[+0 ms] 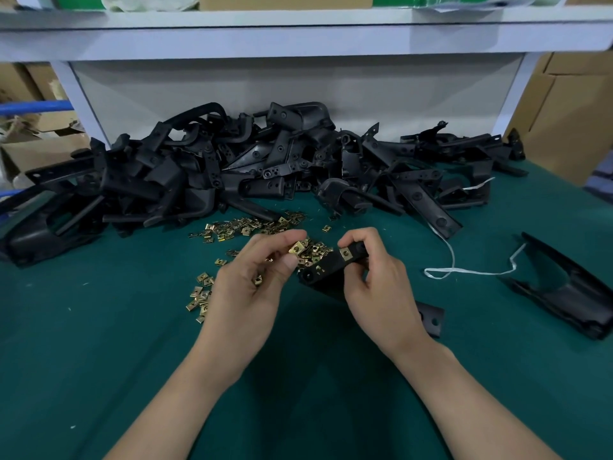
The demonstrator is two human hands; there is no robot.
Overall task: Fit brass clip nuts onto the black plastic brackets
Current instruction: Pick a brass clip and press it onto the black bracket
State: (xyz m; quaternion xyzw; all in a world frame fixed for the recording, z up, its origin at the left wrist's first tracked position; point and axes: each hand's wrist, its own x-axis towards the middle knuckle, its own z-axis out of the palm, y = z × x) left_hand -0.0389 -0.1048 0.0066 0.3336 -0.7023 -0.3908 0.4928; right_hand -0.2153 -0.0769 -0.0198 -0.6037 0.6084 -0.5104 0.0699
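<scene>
Both forearms enter from the bottom edge, bare, angled inward, hands meeting just above the green mat (99,360). Left hand (252,283) palm-up-ish, fingers curled; thumb and index pinch one brass clip nut (296,249), and a second nut (257,279) sits in the curled lower fingers. Right hand (374,287) grips a black plastic bracket (326,270) at its upper end, thumb on the near face, fingers wrapped over the top. The bracket is tilted, raised end toward the left hand, and a fitted clip nut (345,254) shows on that end beside the right thumb. The pinched nut is just beside the bracket end, not touching it. The bracket's far end (431,318) pokes out past the right wrist and lies on the mat. Loose clip nuts (200,295) are scattered left of the left hand, with more (232,227) spread behind both hands. To the right, a white string (464,270) loops across the mat, and a larger black moulded part (570,293) lies near the right edge. Further back, a big pile of black brackets (232,167) runs across the mat against a white back panel. Above it is a white shelf (298,38). Cardboard boxes (564,111) stand at far right, with more boxes (33,141) and a blue pipe (33,106) at far left.
</scene>
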